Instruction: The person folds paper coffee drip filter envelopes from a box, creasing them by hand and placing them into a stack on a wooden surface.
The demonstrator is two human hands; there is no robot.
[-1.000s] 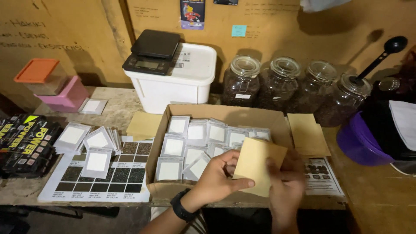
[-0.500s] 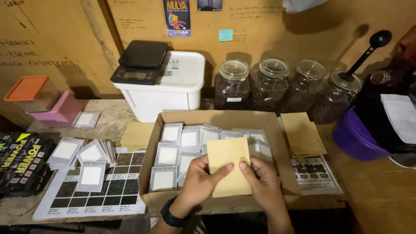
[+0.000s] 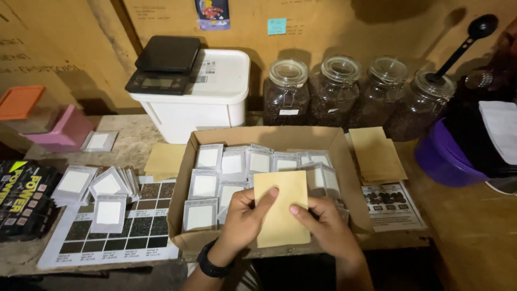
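**Both hands held a tan envelope over the box of pouches**

Nearest the camera, the left hand [image 3: 243, 218], a dark watch on its wrist, and the right hand [image 3: 323, 226] were both closed on one envelope [image 3: 280, 207]. The left forefinger lay across its face, the right fingertips pressed beside it, and the thumbs were hidden behind. The envelope stood nearly upright, a little tilted, between the two hands and just above the near edge of the box [image 3: 180, 215].

The grip looked light and sat low on the paper, so the envelope could probably bend or slip and drop among the pouches [image 3: 204, 186], which stood in loose rows inside the box. A careless push there might well knock the rows over. The box's near wall sat close to the table edge, so leaning on it could perhaps tip it toward the person.

To the left, more pouches [image 3: 107, 196] lay on a printed chart [image 3: 107, 231], touching one another. Beside the box on the right lay a stack of envelopes [image 3: 377, 156], well apart from the hands, and another envelope [image 3: 164, 160] lay on the left.

Farther back stood a white tub [image 3: 210, 102] with a scale [image 3: 164, 70] on its lid, and four jars [image 3: 344, 91] of dark contents in a row against the wall. A purple bowl [image 3: 441, 159] sat at the far right.
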